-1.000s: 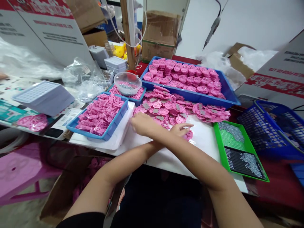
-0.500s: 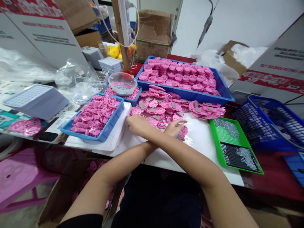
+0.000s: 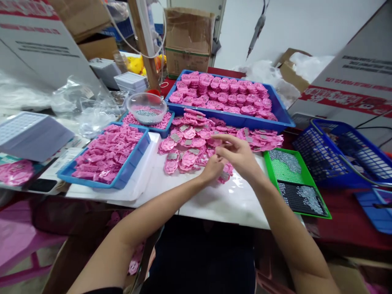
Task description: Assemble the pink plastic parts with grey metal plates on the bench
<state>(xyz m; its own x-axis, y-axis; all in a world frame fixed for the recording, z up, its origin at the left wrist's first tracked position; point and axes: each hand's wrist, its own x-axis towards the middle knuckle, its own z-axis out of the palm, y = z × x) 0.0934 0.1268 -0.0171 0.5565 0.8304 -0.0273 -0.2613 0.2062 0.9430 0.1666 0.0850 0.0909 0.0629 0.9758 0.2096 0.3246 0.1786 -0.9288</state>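
Observation:
My left hand [image 3: 212, 168] is over the white work surface [image 3: 196, 196], at the front of a heap of pink plastic parts [image 3: 190, 157] with grey rectangular pieces on several of them. Its fingers are largely hidden behind my right hand. My right hand [image 3: 240, 157] meets it from the right, forefinger and thumb bent towards each other above the left fingers. Whatever is between them is too small or covered to make out. Just below the hands lies a pink part with a grey piece [image 3: 225, 174], partly covered.
To the left stand a blue tray of small pink pieces [image 3: 139, 153] and a clear bowl [image 3: 147, 107]. Behind the heap is a large blue tray [image 3: 232, 120] of stacked pink parts. A green tray [image 3: 301, 179] with screws and a blue basket [image 3: 324, 163] are at right.
My arms were crossed, with my right hand at the left edge of the heap. It has swung back right and now meets my left hand, which has shifted slightly left.

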